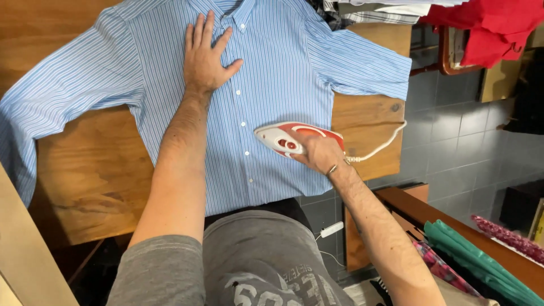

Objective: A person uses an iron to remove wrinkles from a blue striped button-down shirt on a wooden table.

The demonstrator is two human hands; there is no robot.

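- The red-and-white plastic steam iron (292, 139), judged heavy and rigid, is gripped by its handle in the right hand (320, 154), mid-frame.
- The soft blue-and-white striped cotton shirt (283, 73) is pinned flat under the open left hand (205, 59), upper centre.

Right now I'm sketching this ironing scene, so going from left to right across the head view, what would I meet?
Shirt's long left-side sleeve → left hand flat on the striped shirt → column of white buttons → red and white iron under the right hand → white cord → red cloth.

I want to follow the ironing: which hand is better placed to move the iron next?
The right hand: it already grips the iron on the shirt. The left hand lies flat near the collar.
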